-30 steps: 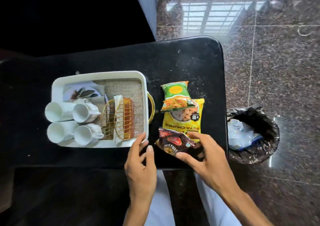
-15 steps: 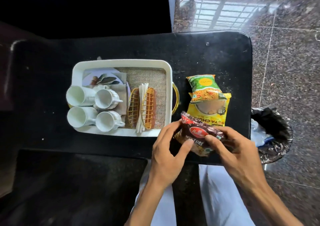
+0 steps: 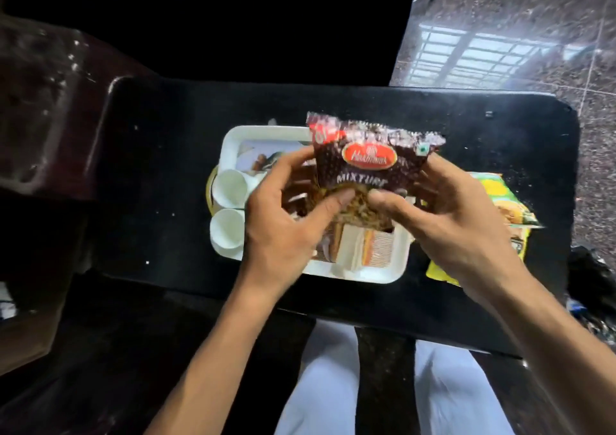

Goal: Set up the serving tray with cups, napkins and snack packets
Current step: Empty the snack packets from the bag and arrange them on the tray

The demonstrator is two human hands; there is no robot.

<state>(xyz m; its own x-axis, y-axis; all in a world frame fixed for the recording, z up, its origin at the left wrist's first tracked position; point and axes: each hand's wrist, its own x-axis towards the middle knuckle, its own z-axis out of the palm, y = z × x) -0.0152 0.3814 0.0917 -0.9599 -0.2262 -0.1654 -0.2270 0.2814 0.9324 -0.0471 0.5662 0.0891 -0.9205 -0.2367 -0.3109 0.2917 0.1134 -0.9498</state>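
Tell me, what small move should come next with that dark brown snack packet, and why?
Probably lower the dark brown Mixture snack packet into the white rectangular tray. The left hand and right hand hold it above that tray, where white cups already lie. The green packet and yellow packet lie beside it.

Both hands hold the brown packet above the tray.

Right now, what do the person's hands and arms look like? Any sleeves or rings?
The left hand and right hand are bare: no gloves, and no rings, watch or bracelets that I can see. Both forearms are bare too, with no sleeves in view. Pale trousers show below.
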